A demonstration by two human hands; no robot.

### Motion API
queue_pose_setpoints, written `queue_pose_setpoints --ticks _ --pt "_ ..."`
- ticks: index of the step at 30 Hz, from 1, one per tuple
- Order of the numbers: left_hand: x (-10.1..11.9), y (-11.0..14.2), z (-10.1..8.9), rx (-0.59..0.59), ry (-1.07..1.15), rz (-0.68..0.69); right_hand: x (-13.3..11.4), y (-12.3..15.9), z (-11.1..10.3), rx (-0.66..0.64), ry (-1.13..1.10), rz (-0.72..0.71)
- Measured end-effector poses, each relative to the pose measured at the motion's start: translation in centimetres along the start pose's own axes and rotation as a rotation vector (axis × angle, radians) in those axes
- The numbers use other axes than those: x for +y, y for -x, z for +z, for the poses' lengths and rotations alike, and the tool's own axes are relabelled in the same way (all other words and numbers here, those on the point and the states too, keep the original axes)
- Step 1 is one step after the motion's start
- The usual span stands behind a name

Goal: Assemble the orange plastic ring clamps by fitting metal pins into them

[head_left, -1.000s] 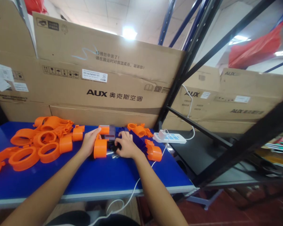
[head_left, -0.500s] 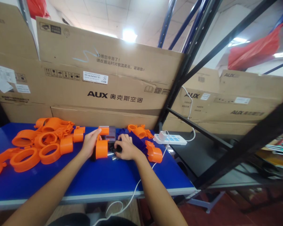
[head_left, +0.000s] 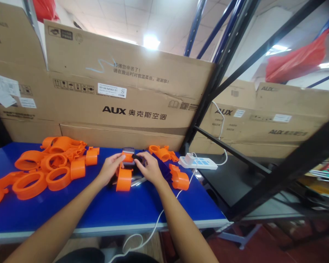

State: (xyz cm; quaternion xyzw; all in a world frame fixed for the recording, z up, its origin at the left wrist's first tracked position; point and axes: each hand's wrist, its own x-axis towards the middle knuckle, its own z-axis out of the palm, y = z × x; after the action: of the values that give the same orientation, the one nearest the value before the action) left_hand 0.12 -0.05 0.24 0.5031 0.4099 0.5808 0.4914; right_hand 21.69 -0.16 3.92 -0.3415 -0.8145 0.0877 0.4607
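Observation:
My left hand (head_left: 110, 170) grips an orange plastic part (head_left: 124, 178) with a round collar, lifted a little off the blue table (head_left: 104, 208). My right hand (head_left: 150, 168) pinches a small black piece (head_left: 137, 158) against the top of that part. A dark phone-like block (head_left: 128, 151) stands just behind both hands. Thin metal rods (head_left: 138, 180) lie on the table under the part.
A heap of orange rings and housings (head_left: 46, 166) covers the table's left. More orange parts (head_left: 163, 152) (head_left: 179, 178) lie right of my hands. A white power strip (head_left: 199, 162) with a cable sits at the right edge. Cardboard boxes (head_left: 126, 98) wall the back; black shelf struts (head_left: 235, 73) stand right.
Both hands have risen and come together at the top of the orange part, which has tilted and shifted slightly right. My right hand left the table and now pinches the black piece.

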Motion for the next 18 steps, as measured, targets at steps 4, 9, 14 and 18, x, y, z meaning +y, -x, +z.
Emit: queue_pose_setpoints --ticks 4,9,14,18 --pt "-0.3 0.3 0.5 -0.088 -0.053 -0.012 0.0 0.1 0.9 0.026 -0.023 -0.073" --pt "-0.6 0.3 0.6 -0.133 -0.062 -0.001 0.3 0.3 1.5 0.058 -0.017 -0.069" --pt "-0.6 0.3 0.6 -0.162 -0.064 0.011 0.0 0.3 1.9 0.067 -0.051 -0.103" --pt "-0.6 0.3 0.6 -0.146 -0.067 0.011 -0.1 0.3 2.1 0.083 -0.074 -0.120"
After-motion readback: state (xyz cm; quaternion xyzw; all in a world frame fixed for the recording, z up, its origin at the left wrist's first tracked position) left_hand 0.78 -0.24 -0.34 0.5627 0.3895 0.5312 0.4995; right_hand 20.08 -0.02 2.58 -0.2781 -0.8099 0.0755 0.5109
